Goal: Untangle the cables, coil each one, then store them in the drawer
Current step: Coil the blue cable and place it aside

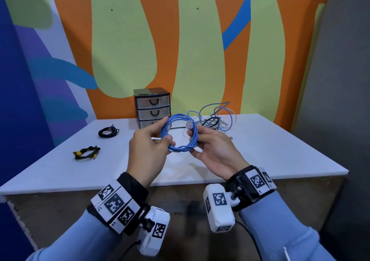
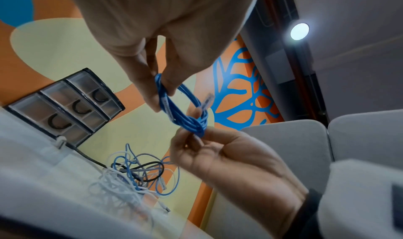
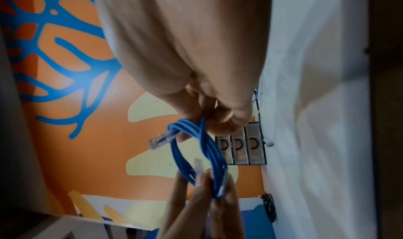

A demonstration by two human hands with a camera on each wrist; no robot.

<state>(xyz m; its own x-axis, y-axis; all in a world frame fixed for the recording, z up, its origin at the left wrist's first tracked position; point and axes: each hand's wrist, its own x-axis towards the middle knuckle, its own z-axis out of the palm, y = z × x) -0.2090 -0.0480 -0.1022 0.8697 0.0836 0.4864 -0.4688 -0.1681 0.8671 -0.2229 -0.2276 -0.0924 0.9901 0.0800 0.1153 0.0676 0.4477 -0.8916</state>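
A blue network cable [image 1: 180, 135], wound into a small coil of several loops, hangs in the air above the white table [image 1: 270, 150]. My left hand [image 1: 166, 134] pinches the coil's left side between thumb and fingers. My right hand [image 1: 195, 143] grips its right side, beside a clear plug [image 1: 189, 124]. In the left wrist view the coil [image 2: 185, 112] spans from the left hand [image 2: 162, 94] down to the right hand [image 2: 196, 139]. In the right wrist view the coil [image 3: 209, 155] shows a plug [image 3: 159, 140] sticking out. The three-drawer unit [image 1: 153, 106] stands behind, all drawers shut.
A tangle of blue, white and black cables [image 1: 217, 118] lies right of the drawer unit. A coiled black cable [image 1: 108, 132] and a bundled black-and-yellow cable [image 1: 86, 152] lie on the table's left side. A painted wall stands behind the table.
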